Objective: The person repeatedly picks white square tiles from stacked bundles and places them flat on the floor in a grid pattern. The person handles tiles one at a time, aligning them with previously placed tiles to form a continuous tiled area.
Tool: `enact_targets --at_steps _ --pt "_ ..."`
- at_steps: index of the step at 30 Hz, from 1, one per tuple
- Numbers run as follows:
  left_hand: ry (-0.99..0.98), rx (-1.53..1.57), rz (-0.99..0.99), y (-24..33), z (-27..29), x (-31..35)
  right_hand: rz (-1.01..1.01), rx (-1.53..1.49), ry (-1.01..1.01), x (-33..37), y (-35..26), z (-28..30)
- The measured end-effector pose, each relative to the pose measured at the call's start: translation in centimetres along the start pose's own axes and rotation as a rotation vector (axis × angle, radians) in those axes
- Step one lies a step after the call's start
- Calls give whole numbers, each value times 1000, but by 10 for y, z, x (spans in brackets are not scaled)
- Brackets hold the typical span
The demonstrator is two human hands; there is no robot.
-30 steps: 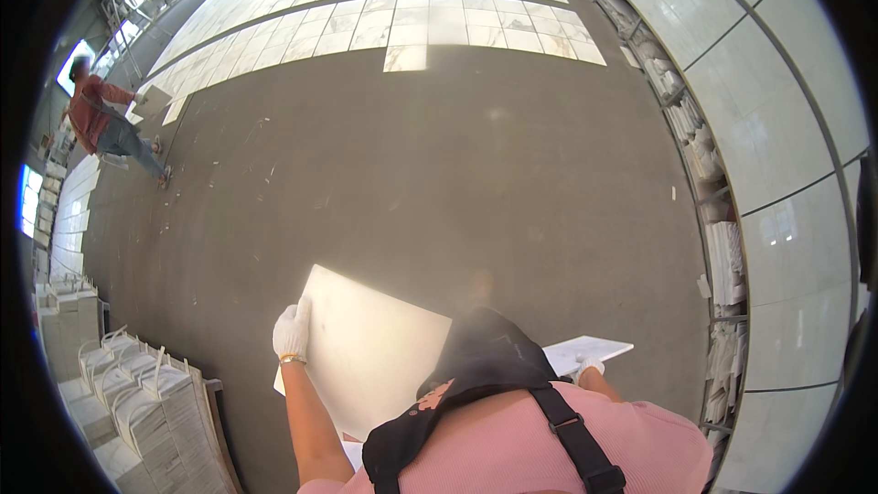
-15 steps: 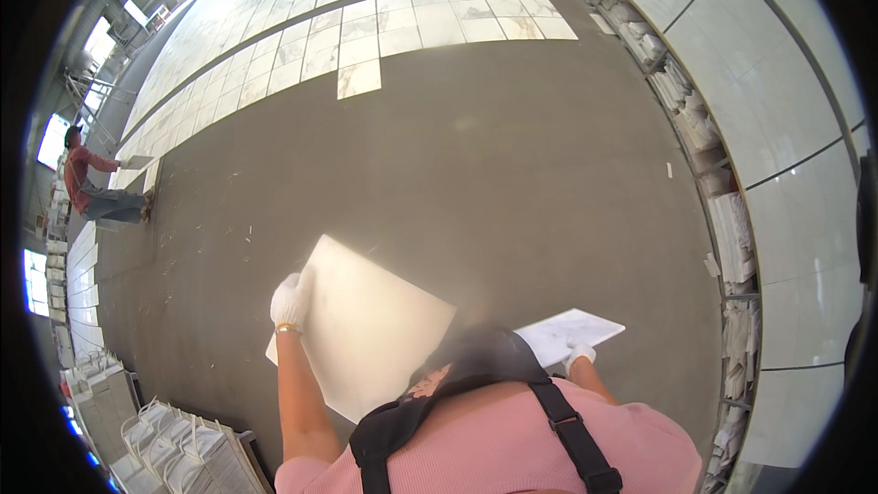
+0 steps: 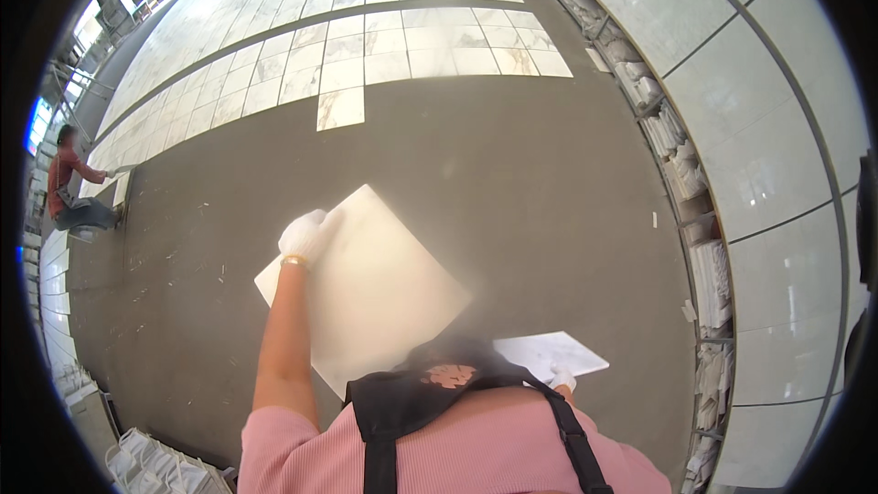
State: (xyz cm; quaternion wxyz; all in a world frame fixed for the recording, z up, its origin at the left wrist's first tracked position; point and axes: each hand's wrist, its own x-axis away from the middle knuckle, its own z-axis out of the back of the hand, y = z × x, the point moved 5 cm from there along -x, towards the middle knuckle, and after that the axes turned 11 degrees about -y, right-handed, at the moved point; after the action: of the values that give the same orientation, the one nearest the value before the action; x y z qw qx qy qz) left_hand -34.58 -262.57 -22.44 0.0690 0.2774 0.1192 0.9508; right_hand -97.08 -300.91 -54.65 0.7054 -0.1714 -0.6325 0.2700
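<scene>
My left hand point(image 3: 304, 235), in a white glove, is closed on the upper left edge of a large cream-white square tile point(image 3: 389, 288). That tile hangs in front of my chest with one corner pointing away from me. A pale corner also juts out left of the glove; whether it belongs to a second tile I cannot tell. Low on the right, my gloved right hand point(image 3: 561, 377) grips the near edge of a white, grey-veined tile point(image 3: 544, 349). Part of this tile is hidden behind the dark strap and collar at my chest.
Rows of marble-patterned tiles point(image 3: 338, 69) lie on the grey floor point(image 3: 412, 146) ahead. A co-worker point(image 3: 75, 185) crouches at the far left beside them. Racks of stacked tiles point(image 3: 709, 284) and large glossy panels point(image 3: 777, 284) line the right. Strapped tile stacks point(image 3: 155, 462) stand lower left.
My left hand and its tile have risen and moved farther out. My right hand still grips its tile. The co-worker's held tile has come down toward the floor. The whole view has shifted slightly.
</scene>
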Motion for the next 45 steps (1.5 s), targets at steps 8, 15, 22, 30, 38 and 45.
enact_targets --at_steps 8,15,22,30,38,45 --pt "-157 -33 -177 115 27 -134 -67 -204 178 43 -6 -51" --pt "-149 -103 -193 197 38 -237 -86 -203 201 -5 -78 -119" --pt "-97 -44 -190 309 69 -330 -101 -148 199 -80 -193 -192" --pt "-156 -66 -233 429 77 -412 -38 46 168 -135 -334 -280" --pt "-183 -40 -222 501 103 -522 33 -112 -54 -238 -466 -387" --pt "-296 -85 -212 565 112 -644 72 -199 59 -278 -556 -466"
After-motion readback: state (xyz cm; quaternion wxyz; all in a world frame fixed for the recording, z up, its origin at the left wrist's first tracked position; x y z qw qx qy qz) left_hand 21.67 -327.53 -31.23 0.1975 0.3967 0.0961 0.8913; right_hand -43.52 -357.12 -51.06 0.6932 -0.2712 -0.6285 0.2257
